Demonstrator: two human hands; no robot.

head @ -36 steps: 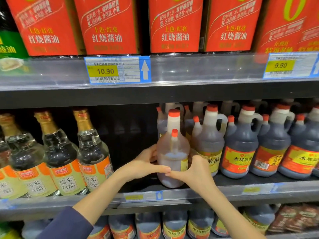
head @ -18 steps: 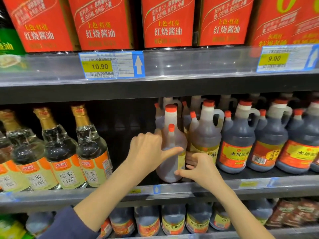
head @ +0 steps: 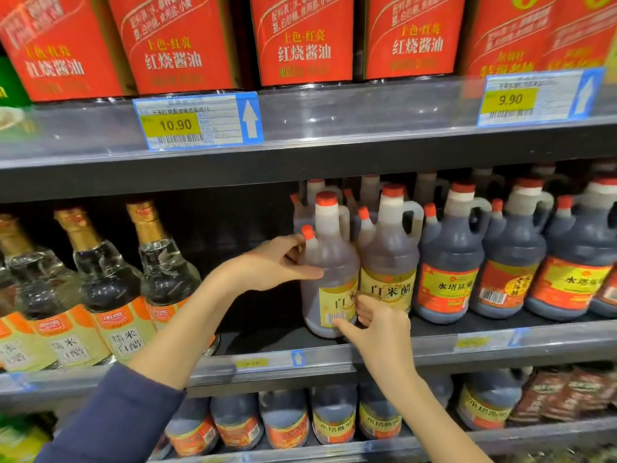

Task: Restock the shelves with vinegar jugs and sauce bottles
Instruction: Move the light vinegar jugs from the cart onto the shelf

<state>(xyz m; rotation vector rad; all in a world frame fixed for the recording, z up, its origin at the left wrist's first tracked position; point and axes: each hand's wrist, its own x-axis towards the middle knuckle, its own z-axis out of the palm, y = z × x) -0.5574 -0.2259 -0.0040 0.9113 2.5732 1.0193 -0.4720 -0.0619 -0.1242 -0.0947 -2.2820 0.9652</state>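
Vinegar jug, label now frontward, in grip of left hand and right hand

One head-worn wide-angle view; close before the middle shelf, nearly straight on

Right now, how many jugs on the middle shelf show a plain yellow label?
2. The held jug, at the row's left end, gripped by left hand and right hand; the second jug on its right. Rows behind may hide more.
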